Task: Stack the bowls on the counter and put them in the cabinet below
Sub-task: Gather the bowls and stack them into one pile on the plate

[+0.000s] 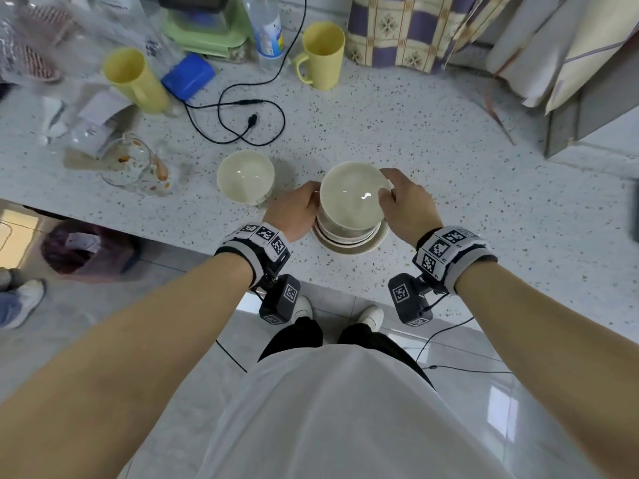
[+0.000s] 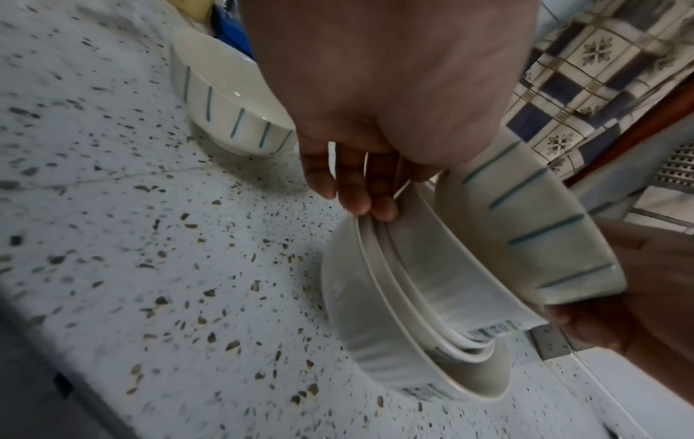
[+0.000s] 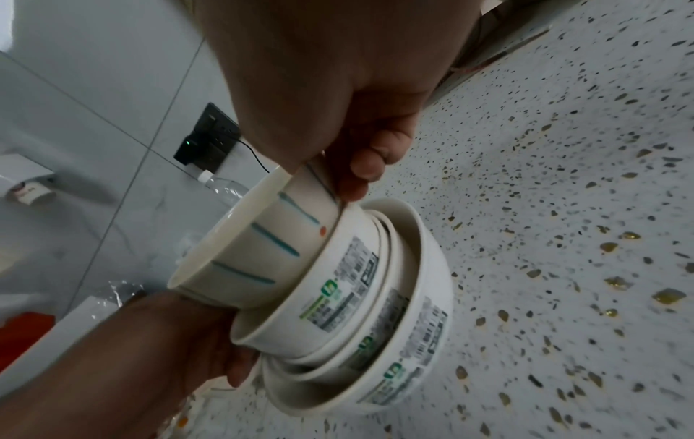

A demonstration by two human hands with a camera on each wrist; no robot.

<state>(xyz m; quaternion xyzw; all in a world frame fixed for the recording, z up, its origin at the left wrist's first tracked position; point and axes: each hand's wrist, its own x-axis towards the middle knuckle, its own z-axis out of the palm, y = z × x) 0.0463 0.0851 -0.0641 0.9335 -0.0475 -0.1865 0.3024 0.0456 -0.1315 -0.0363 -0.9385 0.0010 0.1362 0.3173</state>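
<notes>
Near the counter's front edge stands a stack of cream bowls (image 1: 349, 236), widest at the bottom, with printed labels (image 3: 349, 285) on the sides. On top sits a tilted bowl with teal stripes (image 1: 352, 198) (image 3: 255, 246) (image 2: 525, 225). My left hand (image 1: 311, 209) grips the stack's left side, its fingers (image 2: 360, 193) curled on the rims. My right hand (image 1: 387, 191) pinches the striped top bowl at its right rim, with fingertips (image 3: 360, 169) on the outer wall. A second striped bowl (image 1: 245, 176) (image 2: 233, 104) stands alone on the counter to the left.
Behind the bowls lie a black cable (image 1: 242, 122), two yellow cups (image 1: 133, 81) (image 1: 323, 55), a blue box (image 1: 188, 76), a water bottle (image 1: 266, 25) and a checked cloth (image 1: 408, 25). A glass jug (image 1: 135, 164) stands left. A bin (image 1: 86, 250) sits below the counter edge.
</notes>
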